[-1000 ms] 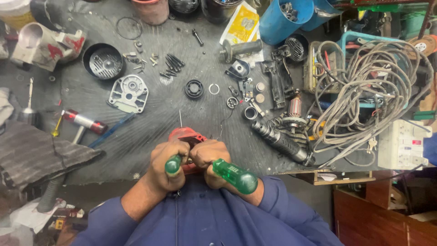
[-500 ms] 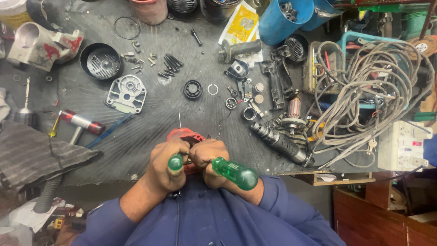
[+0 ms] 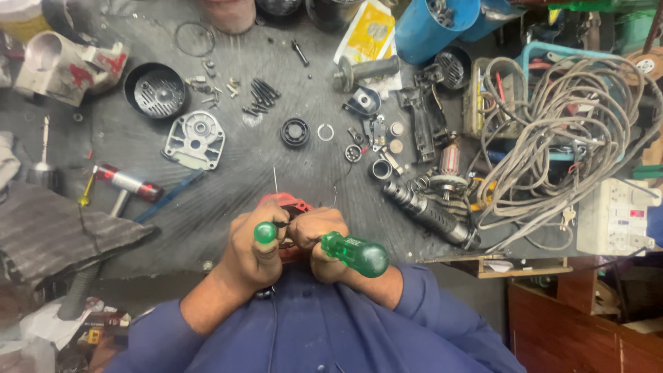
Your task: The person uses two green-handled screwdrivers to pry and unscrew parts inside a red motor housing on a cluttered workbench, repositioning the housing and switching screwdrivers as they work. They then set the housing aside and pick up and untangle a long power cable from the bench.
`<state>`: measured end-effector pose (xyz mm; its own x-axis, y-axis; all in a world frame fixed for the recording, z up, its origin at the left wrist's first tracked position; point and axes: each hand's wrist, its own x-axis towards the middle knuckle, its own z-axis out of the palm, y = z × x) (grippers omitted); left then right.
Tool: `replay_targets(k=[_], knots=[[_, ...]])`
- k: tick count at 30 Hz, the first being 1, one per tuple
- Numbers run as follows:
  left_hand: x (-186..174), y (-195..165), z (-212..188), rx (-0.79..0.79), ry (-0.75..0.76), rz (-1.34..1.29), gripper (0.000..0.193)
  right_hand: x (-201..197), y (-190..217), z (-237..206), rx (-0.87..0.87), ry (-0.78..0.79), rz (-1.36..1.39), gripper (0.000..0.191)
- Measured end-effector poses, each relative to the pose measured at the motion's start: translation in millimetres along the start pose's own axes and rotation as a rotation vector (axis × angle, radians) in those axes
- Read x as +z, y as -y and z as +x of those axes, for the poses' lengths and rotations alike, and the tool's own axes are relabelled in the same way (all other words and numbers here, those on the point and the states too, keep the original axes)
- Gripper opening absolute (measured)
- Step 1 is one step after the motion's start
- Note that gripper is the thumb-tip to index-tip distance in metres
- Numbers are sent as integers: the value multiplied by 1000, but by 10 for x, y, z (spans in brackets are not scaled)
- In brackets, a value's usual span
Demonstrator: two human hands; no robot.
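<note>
**Two hands, two green screwdrivers, one red part**

The left hand (image 3: 252, 245) is curling tight around a small green screwdriver (image 3: 265, 232); its round end is poking up out of the fist. The right hand (image 3: 319, 238) is gripping a bigger green screwdriver (image 3: 356, 253) whose handle is sticking out to the right; both hands are pressing together, knuckles touching. Between them, at the near edge of the dark bench (image 3: 228, 200), a red part (image 3: 284, 204) is peeking out above the fingers (most of it is hiding under the hands, so I cannot tell how they are holding it).

Farther up the bench a black bearing (image 3: 295, 132) is lying beside a thin ring (image 3: 325, 131); a grey metal cover (image 3: 195, 139) is lying to the left; a black handle (image 3: 429, 214) is resting to the right, near a big tangle of grey cable (image 3: 566, 145).
</note>
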<state>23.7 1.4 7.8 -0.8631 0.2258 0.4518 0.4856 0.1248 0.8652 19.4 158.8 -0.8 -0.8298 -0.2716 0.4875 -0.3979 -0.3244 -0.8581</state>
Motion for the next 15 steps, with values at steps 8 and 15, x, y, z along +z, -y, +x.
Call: replay_targets(k=[8, 15], knots=[[-33, 50, -84, 54, 46, 11, 54, 63, -46, -63, -141, -49, -55, 69], [-94, 49, -120, 70, 85, -50, 54, 56, -31, -64, -138, 38, -100, 70]])
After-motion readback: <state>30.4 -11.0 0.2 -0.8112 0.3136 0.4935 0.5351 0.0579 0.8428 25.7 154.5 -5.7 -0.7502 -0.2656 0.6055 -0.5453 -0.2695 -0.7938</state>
